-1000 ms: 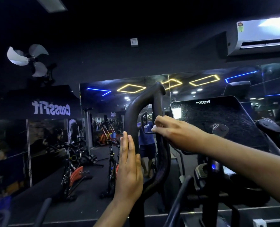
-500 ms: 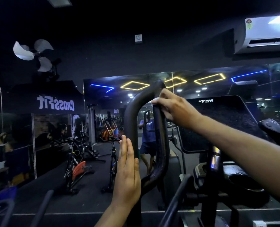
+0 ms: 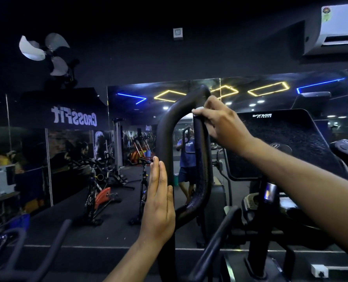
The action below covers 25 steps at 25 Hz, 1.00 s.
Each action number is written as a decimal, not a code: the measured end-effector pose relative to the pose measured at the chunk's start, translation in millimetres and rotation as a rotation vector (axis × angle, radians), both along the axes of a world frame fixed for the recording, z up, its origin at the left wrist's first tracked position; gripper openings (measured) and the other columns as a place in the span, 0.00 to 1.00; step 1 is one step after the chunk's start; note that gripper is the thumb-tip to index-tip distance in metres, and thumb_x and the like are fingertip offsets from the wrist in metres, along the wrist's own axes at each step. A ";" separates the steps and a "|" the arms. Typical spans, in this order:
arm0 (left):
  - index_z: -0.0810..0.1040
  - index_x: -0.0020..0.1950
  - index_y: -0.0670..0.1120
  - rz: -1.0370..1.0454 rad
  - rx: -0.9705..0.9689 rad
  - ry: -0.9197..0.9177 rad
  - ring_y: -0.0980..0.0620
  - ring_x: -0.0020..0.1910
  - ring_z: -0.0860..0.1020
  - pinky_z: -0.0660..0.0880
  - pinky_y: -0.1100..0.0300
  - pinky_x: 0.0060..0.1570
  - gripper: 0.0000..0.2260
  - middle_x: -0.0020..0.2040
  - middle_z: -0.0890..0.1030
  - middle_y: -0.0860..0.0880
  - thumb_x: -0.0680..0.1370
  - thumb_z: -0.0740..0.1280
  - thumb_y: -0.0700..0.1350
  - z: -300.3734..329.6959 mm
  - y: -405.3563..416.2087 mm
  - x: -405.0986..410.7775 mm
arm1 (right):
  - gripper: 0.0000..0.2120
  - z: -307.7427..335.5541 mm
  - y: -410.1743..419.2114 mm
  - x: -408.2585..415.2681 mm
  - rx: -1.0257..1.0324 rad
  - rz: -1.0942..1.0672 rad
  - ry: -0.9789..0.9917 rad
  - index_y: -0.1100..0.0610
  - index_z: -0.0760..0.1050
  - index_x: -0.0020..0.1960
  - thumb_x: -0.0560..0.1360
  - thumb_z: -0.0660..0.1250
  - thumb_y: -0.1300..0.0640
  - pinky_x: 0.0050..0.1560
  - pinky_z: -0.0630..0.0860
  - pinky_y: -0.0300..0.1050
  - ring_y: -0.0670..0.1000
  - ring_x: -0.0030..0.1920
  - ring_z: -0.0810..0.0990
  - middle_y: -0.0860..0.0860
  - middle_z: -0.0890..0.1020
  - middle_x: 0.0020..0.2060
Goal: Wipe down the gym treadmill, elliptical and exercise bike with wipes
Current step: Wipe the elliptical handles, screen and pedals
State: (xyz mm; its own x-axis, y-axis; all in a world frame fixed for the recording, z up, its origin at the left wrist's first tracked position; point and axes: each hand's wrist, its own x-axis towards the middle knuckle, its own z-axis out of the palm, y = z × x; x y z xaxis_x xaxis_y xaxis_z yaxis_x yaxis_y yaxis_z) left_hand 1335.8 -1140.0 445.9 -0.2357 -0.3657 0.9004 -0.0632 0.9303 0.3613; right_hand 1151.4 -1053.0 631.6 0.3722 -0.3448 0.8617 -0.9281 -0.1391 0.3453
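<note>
Two hands on one loop handle [image 3: 189,151] of the elliptical, console [image 3: 287,143] just to its right (VIVA Fitness logo up top). Mirror wall [image 3: 128,139] behind, reflecting spin bikes and the person.

Handle: black padded loop, upright, inner bar looks wet lower down, so probably already wiped there.

Right hand [image 3: 219,123]: fingers curled round the upper inner bar near the top bend, pinching a small white wipe [image 3: 199,109] against it. Only a sliver of wipe shows past the fingertips. Grip wraps the bar so the wipe covers its whole round, my read.

Left hand [image 3: 158,202]: flat, fingers straight and together, pressed on the loop's outer bar, holding nothing. Likely bracing the swing arm so it doesn't pivot under wiping pressure.

Treadmill not identifiable from here.
</note>
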 end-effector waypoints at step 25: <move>0.54 0.83 0.44 -0.025 0.017 0.070 0.51 0.82 0.51 0.54 0.54 0.79 0.25 0.84 0.50 0.55 0.85 0.54 0.37 -46.3 6.4 5.6 | 0.15 -14.2 -34.6 59.5 0.149 -0.060 0.604 0.63 0.78 0.60 0.79 0.57 0.60 0.37 0.79 0.47 0.53 0.42 0.77 0.57 0.74 0.49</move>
State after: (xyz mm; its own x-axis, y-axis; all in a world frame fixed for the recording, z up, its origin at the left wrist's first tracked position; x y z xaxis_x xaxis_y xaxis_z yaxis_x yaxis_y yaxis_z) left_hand 1341.4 -1133.6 399.6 -0.1816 -0.3760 0.9086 -0.0142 0.9249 0.3799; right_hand 1210.9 -1087.5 617.4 0.7551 -0.4802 0.4464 -0.5829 -0.1801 0.7923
